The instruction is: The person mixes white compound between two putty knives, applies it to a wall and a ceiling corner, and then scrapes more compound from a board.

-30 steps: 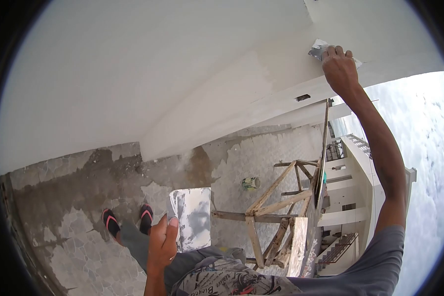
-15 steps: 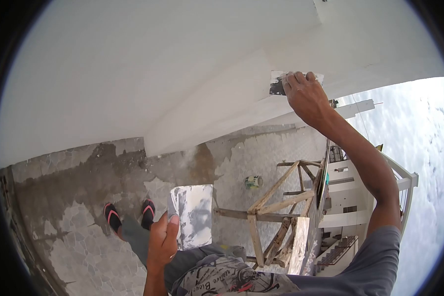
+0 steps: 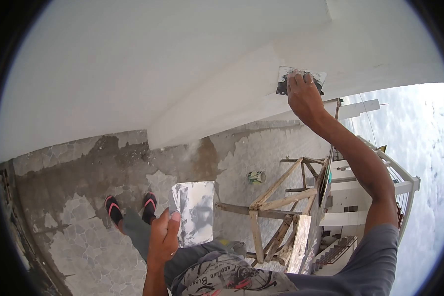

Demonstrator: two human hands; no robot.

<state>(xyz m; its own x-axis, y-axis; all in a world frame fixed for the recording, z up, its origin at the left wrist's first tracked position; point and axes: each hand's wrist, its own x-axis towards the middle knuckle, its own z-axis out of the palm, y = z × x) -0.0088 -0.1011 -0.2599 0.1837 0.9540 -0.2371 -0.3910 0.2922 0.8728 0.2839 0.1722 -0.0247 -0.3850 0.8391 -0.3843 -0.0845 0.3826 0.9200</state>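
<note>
Closest in, the left hand (image 3: 164, 237) has its grip closed on a squarish plate (image 3: 197, 214), white and smeared grey. Higher up, the right grip (image 3: 305, 98) pinches a flat scraper (image 3: 283, 80), pale with dark patches, at the white wall (image 3: 182, 59) near its outer edge. Beyond, a bucket (image 3: 256, 177) sits on the floor (image 3: 98, 246).

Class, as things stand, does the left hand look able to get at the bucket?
Probably not: the left hand is holding a plate, and the bucket is down on the floor, well away from the sandals.
</note>
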